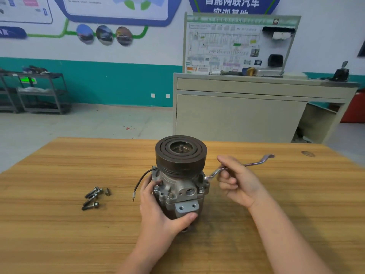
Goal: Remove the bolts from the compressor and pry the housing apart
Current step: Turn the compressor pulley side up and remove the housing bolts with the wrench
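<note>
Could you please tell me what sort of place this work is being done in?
Probably an automotive training workshop: a wiring-diagram teaching board stands on a cabinet, car-themed posters cover the wall, and a compressor sits on a wooden table.

A light wooden table (pixel 59 224) fills the foreground. Behind it stands a beige cabinet (pixel 246 113) carrying a wiring-diagram training board (pixel 227 44). A dark metal shelving rack (pixel 39 91) sits far left against a teal-and-white wall (pixel 118 84).
</note>
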Motion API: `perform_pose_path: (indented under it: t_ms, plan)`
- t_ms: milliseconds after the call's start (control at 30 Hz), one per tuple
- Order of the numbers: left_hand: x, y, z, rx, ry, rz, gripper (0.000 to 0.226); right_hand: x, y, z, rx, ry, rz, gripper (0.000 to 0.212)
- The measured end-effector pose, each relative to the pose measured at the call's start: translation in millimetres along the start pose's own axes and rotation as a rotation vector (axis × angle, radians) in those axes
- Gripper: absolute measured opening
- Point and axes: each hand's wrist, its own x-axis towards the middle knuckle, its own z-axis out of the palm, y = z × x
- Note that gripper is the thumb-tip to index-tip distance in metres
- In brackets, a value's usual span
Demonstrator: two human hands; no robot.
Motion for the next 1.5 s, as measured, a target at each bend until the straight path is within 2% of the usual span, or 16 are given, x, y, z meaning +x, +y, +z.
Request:
perform_pose_path:
  t_ms: [133,300,433,567,633,700,833,933,1000,1067,1133,1167,1267,1333,1400,1500]
  plan:
    - [0.4,-1.5,0.4,0.008,-0.006,0.008,0.101,-17.9,20.2,-1.4,-0.003,0.303,-0.208,0.030]
    - [0.1,-1.3,0.4,-0.011,-0.004,0.019,0.100,-41.2,42.4,15.6,-0.263,0.423,-0.505,0.049]
    - [-0.8,0.6,-0.3,0.002,-0.029,0.016,0.101,-54.4,53.0,36.4,-0.672,0.415,-0.711,0.042]
    - [-0.7,2.3,-1.2,0.004,-0.003,0.019,0.102,-60.0,69.0,49.9,-1.290,0.356,-1.035,0.041]
    - [-1.3,1.3,-1.5,0.015,-0.019,0.020,0.100,-61.5,73.5,45.1,-1.371,0.302,-1.119,0.039]
    - [-2.1,-2.3,-0.3,0.031,-0.040,0.026,0.101,-61.5,69.5,33.5,-1.161,0.269,-0.988,0.042]
    - [-0.1,-3.4,3.0,-0.015,0.012,0.003,0.108,-46.4,30.0,0.5,-0.430,0.020,-0.334,0.039]
    - [1.8,-1.2,1.9,-0.017,0.020,0.013,0.107,-16.4,5.5,-7.4,-0.154,-0.129,0.052,0.043]
    - [1.2,-0.3,1.1,-0.002,0.014,0.009,0.105,-3.4,6.1,-4.7,0.030,-0.166,0.212,0.042]
    - [0.7,-0.2,0.5,-0.002,0.025,0.006,0.101,2.5,10.0,-4.6,0.309,-0.128,0.209,0.040]
    - [0.1,0.2,-0.1,-0.010,0.012,-0.008,0.101,0.8,15.9,-4.7,0.525,-0.016,0.014,0.026]
    - [-0.3,0.6,-0.3,-0.017,-0.004,-0.020,0.102,-2.5,20.3,-5.8,0.512,0.042,-0.120,0.022]
    - [-1.0,-0.2,-0.9,-0.016,-0.027,-0.029,0.103,-13.9,41.5,-5.6,-0.001,0.150,-0.508,0.018]
    - [-0.8,-1.1,-0.7,-0.011,-0.015,-0.013,0.103,-19.3,55.5,-1.7,-0.400,0.123,-0.665,0.025]
    - [-1.0,-1.7,0.1,-0.016,-0.013,-0.007,0.104,-20.7,62.2,0.0,-0.674,0.127,-0.680,0.035]
    - [-1.2,-2.4,1.0,-0.006,-0.014,-0.006,0.106,-19.7,61.6,-2.4,-0.826,0.126,-0.678,0.033]
